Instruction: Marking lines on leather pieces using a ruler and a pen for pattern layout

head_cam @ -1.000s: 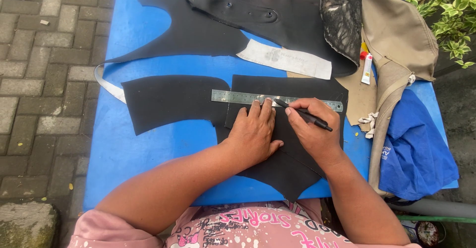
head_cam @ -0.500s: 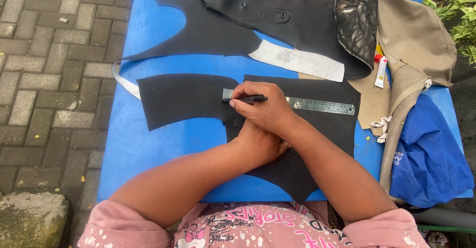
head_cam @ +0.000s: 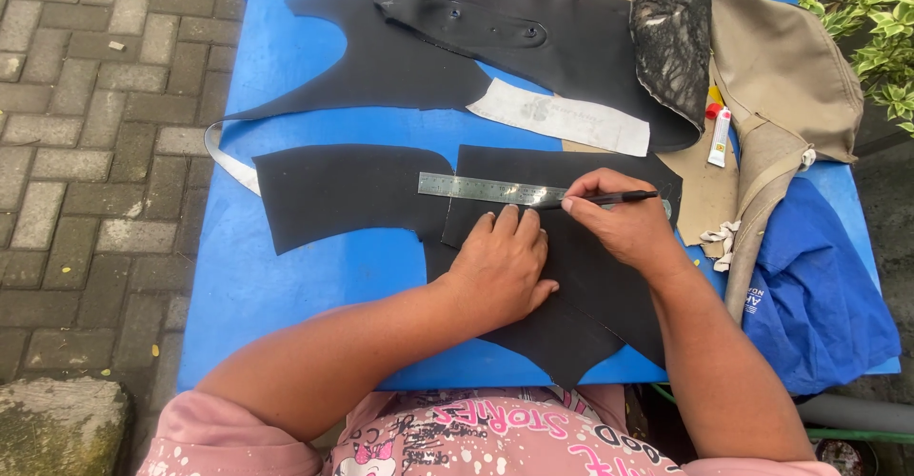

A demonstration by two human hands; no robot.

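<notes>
Right hand [head_cam: 624, 224] slid right; pen [head_cam: 598, 198] lies along ruler [head_cam: 476, 188].

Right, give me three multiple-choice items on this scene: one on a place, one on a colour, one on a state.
1. Where does the metal ruler lie?
A. on the black sheets
B. on the brick paving
C. on the beige fabric

2. What colour is the table?
A. red
B. blue
C. white

3. What is the right hand doing?
A. resting empty
B. gripping the glue tube
C. holding a black pen

Answers: 1 A, it spans both black sheets; 2 B, bare blue top shows; 3 C, fingers pinch the pen by the ruler's edge.
</notes>
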